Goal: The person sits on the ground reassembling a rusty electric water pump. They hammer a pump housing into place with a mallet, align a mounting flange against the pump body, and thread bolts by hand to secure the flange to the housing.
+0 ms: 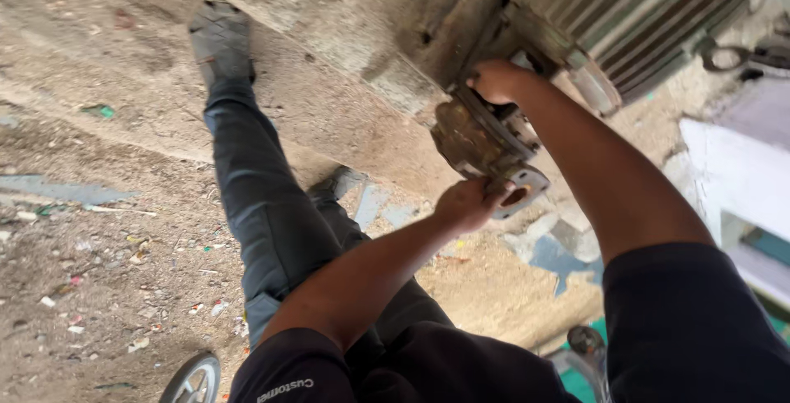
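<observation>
A: Item one, the left hand (467, 203). How is it entered?

B: It is recorded as curled shut on the lower edge of a rusty pump housing (477, 136), just beside a round flange opening (520, 193). The fingers are wrapped under the metal; only the knuckles and the back of the hand are seen.

A: Item two, the right hand (496, 80)?

B: It is listed as closed against the upper part of the same housing, fingers folded together and pressed where the housing meets the ribbed grey motor casing (650, 16). Whether something small is pinched inside the fingers cannot be told.

A: Position of the housing?

B: It is noted at the end of the motor casing, mounted against a concrete plinth (346, 33), between the two hands.

A: Surroundings to be entered?

B: A dusty ground (107, 230) strewn with small litter; the person's own leg in dark blue trousers (259, 206) with a grey shoe (219, 34); a small wheel (193, 380) at the bottom edge; a white wall (732, 173) at the right.
</observation>
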Available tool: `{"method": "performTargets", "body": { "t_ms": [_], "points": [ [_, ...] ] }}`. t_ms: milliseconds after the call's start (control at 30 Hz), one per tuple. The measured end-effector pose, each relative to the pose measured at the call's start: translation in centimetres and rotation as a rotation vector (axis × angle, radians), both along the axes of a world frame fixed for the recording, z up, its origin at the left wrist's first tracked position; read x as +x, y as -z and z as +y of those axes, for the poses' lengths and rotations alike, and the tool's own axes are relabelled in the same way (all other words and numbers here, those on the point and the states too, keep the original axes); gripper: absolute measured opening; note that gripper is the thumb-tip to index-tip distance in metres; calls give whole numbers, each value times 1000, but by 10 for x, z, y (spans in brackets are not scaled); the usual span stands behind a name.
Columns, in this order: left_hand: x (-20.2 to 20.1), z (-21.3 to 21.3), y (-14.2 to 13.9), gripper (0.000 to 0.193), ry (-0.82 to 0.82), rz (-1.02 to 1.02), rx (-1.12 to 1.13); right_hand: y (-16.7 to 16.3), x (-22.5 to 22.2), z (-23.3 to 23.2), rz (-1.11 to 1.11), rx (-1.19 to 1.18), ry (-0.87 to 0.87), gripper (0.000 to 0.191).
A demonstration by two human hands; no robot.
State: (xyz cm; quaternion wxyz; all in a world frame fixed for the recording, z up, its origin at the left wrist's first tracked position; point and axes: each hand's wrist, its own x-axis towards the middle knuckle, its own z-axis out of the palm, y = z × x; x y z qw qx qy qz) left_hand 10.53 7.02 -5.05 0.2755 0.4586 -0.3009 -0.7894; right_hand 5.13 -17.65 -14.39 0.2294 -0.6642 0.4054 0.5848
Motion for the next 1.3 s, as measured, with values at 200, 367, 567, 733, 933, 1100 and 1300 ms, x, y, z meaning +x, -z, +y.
{"method": "performTargets", "body": {
  "t_ms": [200,367,567,733,933,1100,1300],
  "points": [
    [2,0,-5,67,39,62,34,-6,8,7,26,-22,18,52],
    [7,-2,-8,66,-60,11,-11,-17,29,11,206,-16,52,58],
    [11,-3,-12,66,-22,-3,22,-12,40,13,262,-64,85,59],
    [14,-5,-12,64,17,40,58,-12,24,14,199,-112,117,60],
    [11,-4,-8,65,30,-22,30,-5,7,5,24,-18,1,52],
    [5,-3,-5,66,21,-3,24,-8,5,7,-35,-3,-50,50],
    [8,-5,-7,68,25,16,32,-17,29,17,188,-64,2,58]
  ]
}}
